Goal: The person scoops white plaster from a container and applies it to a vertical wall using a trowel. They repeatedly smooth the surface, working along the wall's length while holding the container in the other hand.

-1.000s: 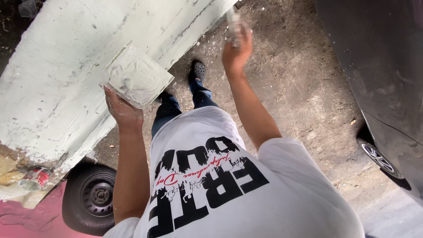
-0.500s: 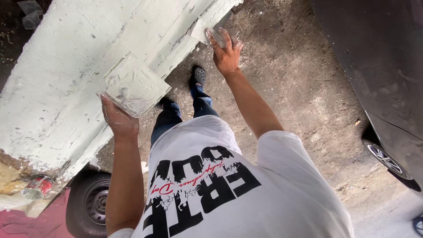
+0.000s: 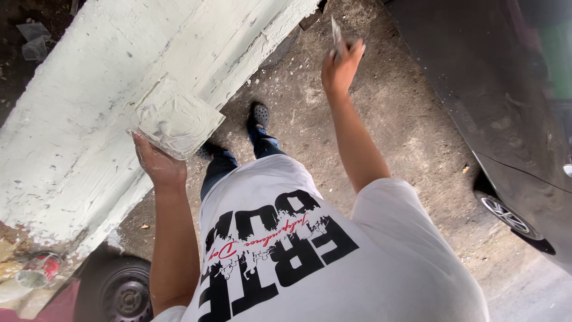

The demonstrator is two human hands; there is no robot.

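While we look down from head height, the plastered wall (image 3: 89,107) serves as our landmark: a pale, rough-skimmed surface running diagonally across the upper left. Our left hand (image 3: 158,164) is closed under a square hawk (image 3: 176,119) loaded with wet grey plaster, held just against the wall face. Our right hand (image 3: 339,68) is gripped around a narrow trowel (image 3: 337,34), raised off the wall's right edge and clear of the surface. Below the wall lies a bare concrete floor (image 3: 405,119), dusty and flecked with plaster droppings. A dark car (image 3: 512,107) stands well right of the wall; a tyre (image 3: 122,292) and a crushed can (image 3: 39,271) lie at its foot.
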